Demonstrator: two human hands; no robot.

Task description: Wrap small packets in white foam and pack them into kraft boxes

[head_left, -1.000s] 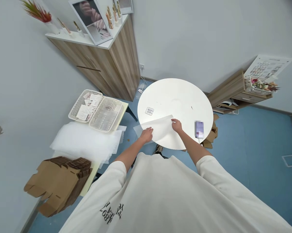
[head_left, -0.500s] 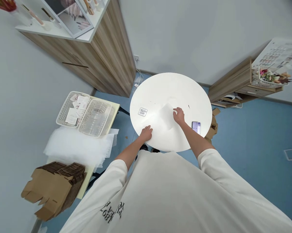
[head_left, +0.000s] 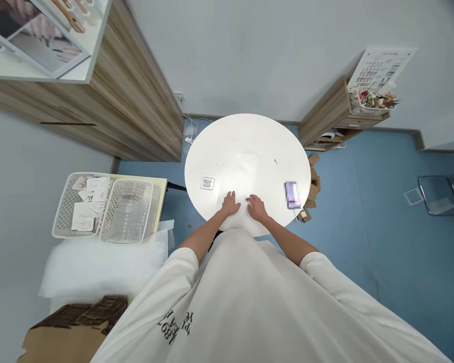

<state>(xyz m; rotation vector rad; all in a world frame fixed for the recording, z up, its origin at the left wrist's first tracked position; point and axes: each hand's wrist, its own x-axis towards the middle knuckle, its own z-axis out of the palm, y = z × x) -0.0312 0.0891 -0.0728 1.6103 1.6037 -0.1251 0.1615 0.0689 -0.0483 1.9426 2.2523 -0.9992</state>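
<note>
Near the front edge of the round white table [head_left: 245, 123], my left hand [head_left: 231, 204] lies with its fingers spread on the surface. Just right of it is my right hand [head_left: 256, 208], its thumb and fingers apart and a small gap between the two hands. A thin, whitish sheet [head_left: 248, 174] seems to lie on the tabletop in front of the hands; its outline fades into the glare. Further left rests a small clear plastic case [head_left: 207, 183] with rows of small pieces. A phone [head_left: 293, 195] lies at the table's right side.
On a side table at left stand a white basket of cards [head_left: 83, 214] and a basket of clear plastic cases [head_left: 126, 217]. Nearer are a stack of white foam sheets [head_left: 106, 267] and folded cardboard boxes [head_left: 68, 335]. A wooden cabinet [head_left: 136, 91] rises behind; a low shelf [head_left: 325, 118] stands right.
My right hand has moved left and toward me, away from the sheet's right edge, and is now beside my left hand. The camera view has turned to the right.
</note>
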